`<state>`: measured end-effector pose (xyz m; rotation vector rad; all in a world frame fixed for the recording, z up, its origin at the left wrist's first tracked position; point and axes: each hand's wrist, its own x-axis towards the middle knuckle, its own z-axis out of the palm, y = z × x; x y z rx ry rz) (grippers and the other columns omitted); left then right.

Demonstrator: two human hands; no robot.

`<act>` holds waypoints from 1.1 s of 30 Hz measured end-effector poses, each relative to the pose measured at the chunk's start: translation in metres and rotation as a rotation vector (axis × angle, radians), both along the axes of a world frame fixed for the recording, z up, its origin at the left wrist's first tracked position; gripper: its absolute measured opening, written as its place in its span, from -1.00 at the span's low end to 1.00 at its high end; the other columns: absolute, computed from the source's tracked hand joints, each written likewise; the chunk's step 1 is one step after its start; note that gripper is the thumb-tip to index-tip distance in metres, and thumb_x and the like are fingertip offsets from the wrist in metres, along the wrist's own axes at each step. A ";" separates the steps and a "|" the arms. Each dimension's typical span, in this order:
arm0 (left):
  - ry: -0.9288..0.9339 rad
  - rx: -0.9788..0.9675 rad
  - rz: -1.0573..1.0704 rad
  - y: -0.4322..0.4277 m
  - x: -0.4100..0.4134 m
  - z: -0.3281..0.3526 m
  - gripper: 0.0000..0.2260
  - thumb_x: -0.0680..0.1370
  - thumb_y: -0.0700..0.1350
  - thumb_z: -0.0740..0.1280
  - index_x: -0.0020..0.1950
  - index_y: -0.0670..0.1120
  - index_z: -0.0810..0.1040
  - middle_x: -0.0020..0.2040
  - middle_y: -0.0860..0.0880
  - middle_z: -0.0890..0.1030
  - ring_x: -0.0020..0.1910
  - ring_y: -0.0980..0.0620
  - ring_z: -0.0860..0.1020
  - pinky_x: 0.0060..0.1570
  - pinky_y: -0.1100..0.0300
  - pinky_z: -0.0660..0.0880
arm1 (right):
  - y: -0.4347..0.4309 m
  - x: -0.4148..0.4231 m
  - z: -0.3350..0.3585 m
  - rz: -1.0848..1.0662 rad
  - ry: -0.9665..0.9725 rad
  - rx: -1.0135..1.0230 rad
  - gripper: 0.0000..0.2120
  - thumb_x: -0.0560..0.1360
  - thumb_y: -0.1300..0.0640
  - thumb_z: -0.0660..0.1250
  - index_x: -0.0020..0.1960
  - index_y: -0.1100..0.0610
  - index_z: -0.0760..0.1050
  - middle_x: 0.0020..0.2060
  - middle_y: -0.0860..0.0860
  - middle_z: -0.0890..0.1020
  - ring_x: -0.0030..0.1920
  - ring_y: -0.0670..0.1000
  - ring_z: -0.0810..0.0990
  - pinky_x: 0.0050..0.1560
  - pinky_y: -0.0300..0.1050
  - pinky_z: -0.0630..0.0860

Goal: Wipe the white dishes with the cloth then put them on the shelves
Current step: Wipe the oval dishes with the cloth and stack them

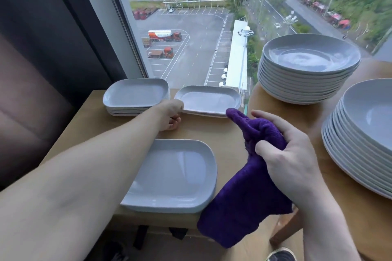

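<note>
My right hand (290,154) grips a purple cloth (248,195) that hangs down over the table's front edge. My left hand (170,113) reaches forward and holds the near left rim of a white rectangular dish (209,99) lying on one or two more by the window. Another single rectangular dish (171,176) lies close to me, under my left forearm. A stack of several rectangular dishes (135,96) stands at the far left.
Two tall stacks of round white plates stand on a round wooden table (275,110) to the right, one at the back (309,65) and one nearer (364,135). The low wooden table (89,121) ends at a large window. A dark curtain hangs at left.
</note>
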<state>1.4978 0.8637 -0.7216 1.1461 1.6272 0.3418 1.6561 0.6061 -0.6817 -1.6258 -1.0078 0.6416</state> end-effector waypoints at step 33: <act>-1.158 -0.102 0.028 -0.238 -0.139 0.094 -0.31 0.41 -0.58 -0.03 0.45 -0.23 0.51 0.36 -0.34 0.59 0.31 -0.43 0.57 0.23 -0.37 0.55 | -0.091 -0.131 0.071 -0.032 -0.145 -0.012 -0.57 0.44 0.14 0.34 0.27 -0.17 0.54 0.20 -0.26 0.50 0.13 -0.40 0.44 -0.03 -0.62 0.29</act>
